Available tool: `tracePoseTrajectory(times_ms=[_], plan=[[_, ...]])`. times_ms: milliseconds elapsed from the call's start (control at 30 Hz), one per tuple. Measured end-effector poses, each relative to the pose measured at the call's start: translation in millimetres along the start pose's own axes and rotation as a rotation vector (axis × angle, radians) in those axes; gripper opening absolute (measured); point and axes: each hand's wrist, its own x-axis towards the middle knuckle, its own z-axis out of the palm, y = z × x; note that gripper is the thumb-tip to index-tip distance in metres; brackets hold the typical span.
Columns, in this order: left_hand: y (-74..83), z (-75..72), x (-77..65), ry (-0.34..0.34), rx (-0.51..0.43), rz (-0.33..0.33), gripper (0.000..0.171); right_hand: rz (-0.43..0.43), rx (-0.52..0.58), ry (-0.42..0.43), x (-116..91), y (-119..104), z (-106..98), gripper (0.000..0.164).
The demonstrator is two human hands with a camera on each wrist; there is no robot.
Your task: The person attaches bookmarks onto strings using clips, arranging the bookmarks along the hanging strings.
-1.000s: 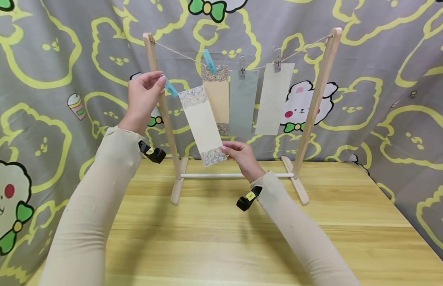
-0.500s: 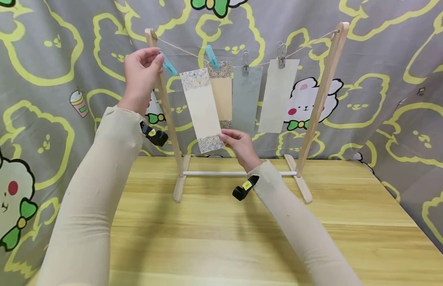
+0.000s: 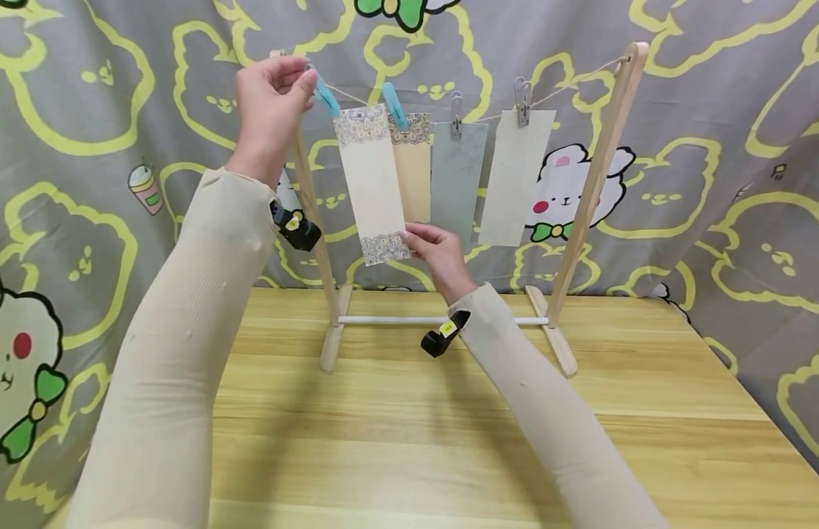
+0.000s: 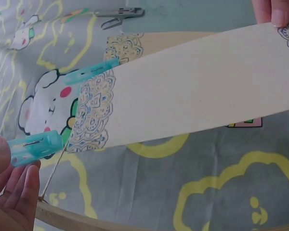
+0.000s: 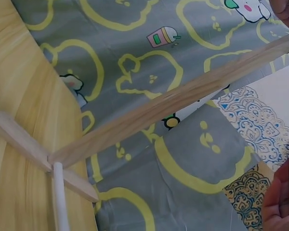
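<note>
My left hand (image 3: 272, 103) pinches a light-blue clothespin (image 3: 326, 92) near the left end of the string, as the left wrist view also shows (image 4: 36, 147). Beside that clothespin's tip is the top corner of a cream paper strip (image 3: 374, 184) with lace-patterned ends. The right hand (image 3: 442, 253) pinches the strip's lower right edge between thumb and fingers. Partly behind it hangs a tan patterned strip (image 3: 413, 173), held to the string by a second blue clothespin (image 3: 394, 105). The cream strip tilts slightly, its top left of the tan one.
A grey-blue strip (image 3: 458, 180) and an off-white strip (image 3: 517, 176) hang from grey clips (image 3: 457, 114) on the right. The string runs between wooden posts (image 3: 597, 169) joined by a white rod (image 3: 396, 320). The frame stands on a wooden table (image 3: 449, 441) before a patterned curtain (image 3: 713, 147).
Both hands have risen, bringing the clothespin and the cream strip up to the string's level. The left hand has also shifted slightly right, and the strip stands more upright.
</note>
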Motion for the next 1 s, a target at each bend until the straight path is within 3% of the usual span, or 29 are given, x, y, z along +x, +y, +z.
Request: tracePoseTrajectory(times_ms=[267,467,767,1000], plan=[[10.5,15.1,6.2,-0.023,0.161,0.037,0.027,-0.016,-0.016,0.026,6.4,-4.2,6.7,0.026],[16.8,23.6,14.9,0.008,0.242,0.074,0.024,-0.02,0.016,0.021,12.0,-3.8,12.8,0.025],[10.7,29.1,27.5,0.091,0.486,0.221,0.024,-0.012,0.018,0.033,13.6,-2.0,20.5,0.026],[9.6,34.6,28.6,0.097,0.541,0.232,0.026,-0.003,0.013,0.052,15.1,-0.4,21.2,0.026]])
